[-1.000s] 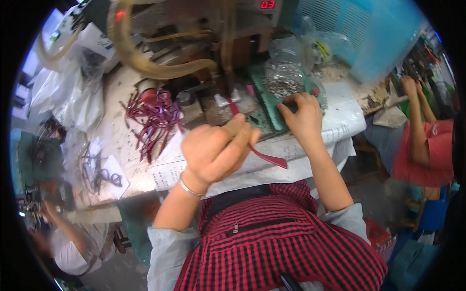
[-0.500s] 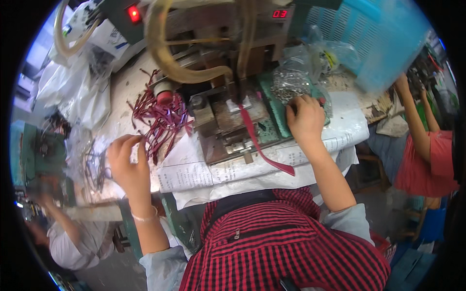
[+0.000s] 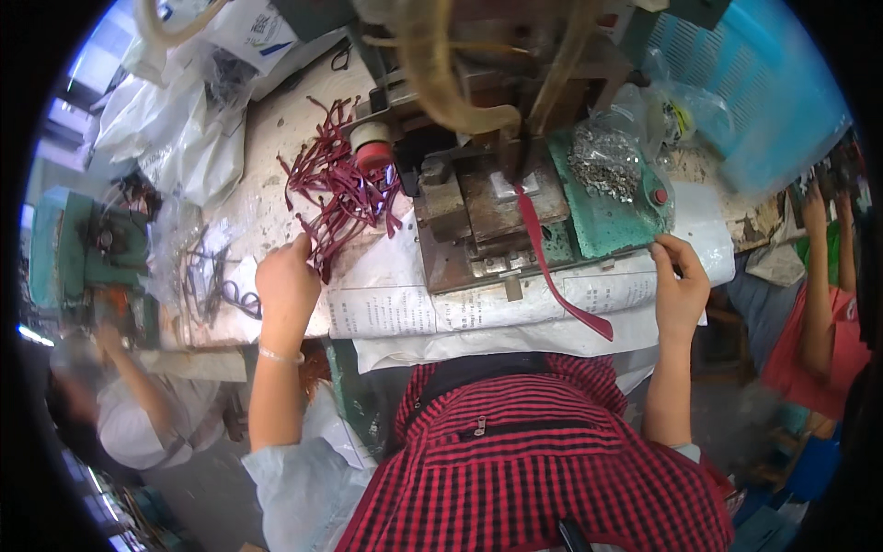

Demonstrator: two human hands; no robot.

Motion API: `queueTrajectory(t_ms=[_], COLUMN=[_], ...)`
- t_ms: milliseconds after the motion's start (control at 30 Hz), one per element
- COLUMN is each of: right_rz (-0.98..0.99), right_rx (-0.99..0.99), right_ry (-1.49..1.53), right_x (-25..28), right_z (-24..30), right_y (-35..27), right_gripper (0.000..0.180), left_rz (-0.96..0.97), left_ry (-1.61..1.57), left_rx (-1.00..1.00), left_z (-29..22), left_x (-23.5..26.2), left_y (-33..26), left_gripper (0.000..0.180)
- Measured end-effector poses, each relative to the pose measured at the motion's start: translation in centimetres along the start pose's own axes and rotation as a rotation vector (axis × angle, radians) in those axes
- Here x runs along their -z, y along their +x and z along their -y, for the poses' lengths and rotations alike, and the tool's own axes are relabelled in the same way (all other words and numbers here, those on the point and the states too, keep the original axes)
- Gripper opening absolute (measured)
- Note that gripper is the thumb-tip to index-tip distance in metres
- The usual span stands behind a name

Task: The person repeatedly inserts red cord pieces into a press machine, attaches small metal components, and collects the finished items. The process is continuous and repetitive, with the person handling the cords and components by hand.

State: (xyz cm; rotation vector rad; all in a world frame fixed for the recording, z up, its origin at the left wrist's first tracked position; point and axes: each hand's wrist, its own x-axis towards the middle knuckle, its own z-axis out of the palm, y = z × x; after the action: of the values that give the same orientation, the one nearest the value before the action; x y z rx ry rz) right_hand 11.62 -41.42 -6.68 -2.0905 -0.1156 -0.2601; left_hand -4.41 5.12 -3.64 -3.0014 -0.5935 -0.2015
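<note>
My left hand [image 3: 287,278] is closed at the near-left edge of a pile of dark red straps [image 3: 345,189]; what its fingertips hold, if anything, is hidden. My right hand [image 3: 682,283] is raised off the near right corner of the green plate [image 3: 602,225], thumb and fingers drawn together in a pinch. Anything between them is too small to make out. Between my hands stands a press machine [image 3: 510,212]. One red strap [image 3: 550,267] has its far end at the small pale block under the press head and hangs toward me over the paper.
Small silvery metal pieces [image 3: 602,170] lie in a clear bag on the green plate, near a red button [image 3: 659,196]. A blue basket [image 3: 754,101] stands far right, white plastic bags [image 3: 184,138] far left. Printed paper [image 3: 386,308] covers the table's front. Co-workers sit on both sides.
My left hand has gone from open beside the pile to closed at its edge. My right hand has come away from the metal pieces, toward me and right. The view has shifted.
</note>
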Motion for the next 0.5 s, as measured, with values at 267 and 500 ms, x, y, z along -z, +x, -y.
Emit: queueTrajectory(t_ms=[267, 500], right_rz=[0.134, 0.158], right_rx=[0.577, 0.173], right_ry=[0.29, 0.743], right_x=[-7.5, -10.9], right_z=[13.1, 13.2], right_y=[4.7, 2.5], right_gripper=[0.016, 0.039], left_rz=[-0.312, -0.615], left_ry=[-1.205, -1.52], left_rx=[0.067, 0.258], left_z=[-5.5, -9.9], left_x=[-1.6, -1.1], left_y=[3.3, 2.2], left_gripper=[0.014, 0.012])
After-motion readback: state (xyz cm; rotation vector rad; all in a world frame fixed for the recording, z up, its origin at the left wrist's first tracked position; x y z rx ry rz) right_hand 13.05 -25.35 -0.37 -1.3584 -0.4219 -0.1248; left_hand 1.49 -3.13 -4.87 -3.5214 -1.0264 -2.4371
